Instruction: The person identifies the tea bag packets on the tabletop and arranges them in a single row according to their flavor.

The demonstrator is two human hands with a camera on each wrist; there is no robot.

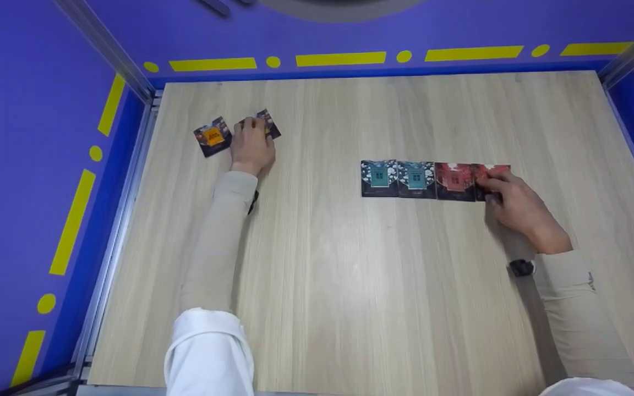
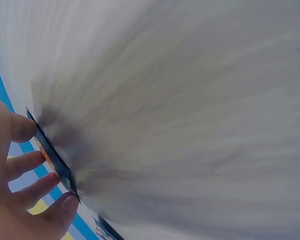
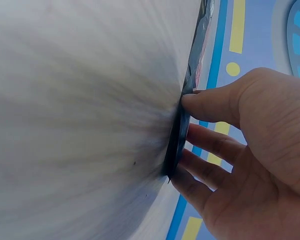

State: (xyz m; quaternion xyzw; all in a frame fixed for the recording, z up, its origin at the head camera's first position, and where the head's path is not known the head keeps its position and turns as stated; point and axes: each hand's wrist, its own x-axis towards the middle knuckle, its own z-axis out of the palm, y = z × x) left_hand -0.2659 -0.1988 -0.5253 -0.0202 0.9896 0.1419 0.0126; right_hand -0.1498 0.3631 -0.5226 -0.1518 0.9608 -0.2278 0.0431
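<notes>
My left hand (image 1: 252,144) is at the far left of the table, its thumb and fingertips round the edges of a dark square packet with an orange-yellow label (image 2: 54,159); the hand hides much of it. Just left of this lies a matching packet (image 1: 213,136), turned at an angle. On the right, my right hand (image 1: 518,204) grips a red packet (image 1: 501,168) by its edges, fingers partly covering it. That packet is the right end of a straight row. Beside it come another red packet (image 1: 455,181) and two teal flowered packets, one inner (image 1: 417,179) and one outer (image 1: 379,178).
The packets are on a pale wood-grain table (image 1: 317,286). Blue-purple panels with yellow dashes and dots (image 1: 340,59) rise behind it and at both sides. A metal rail (image 1: 121,214) runs down the left edge. A dark wristband (image 1: 522,268) shows at the right wrist.
</notes>
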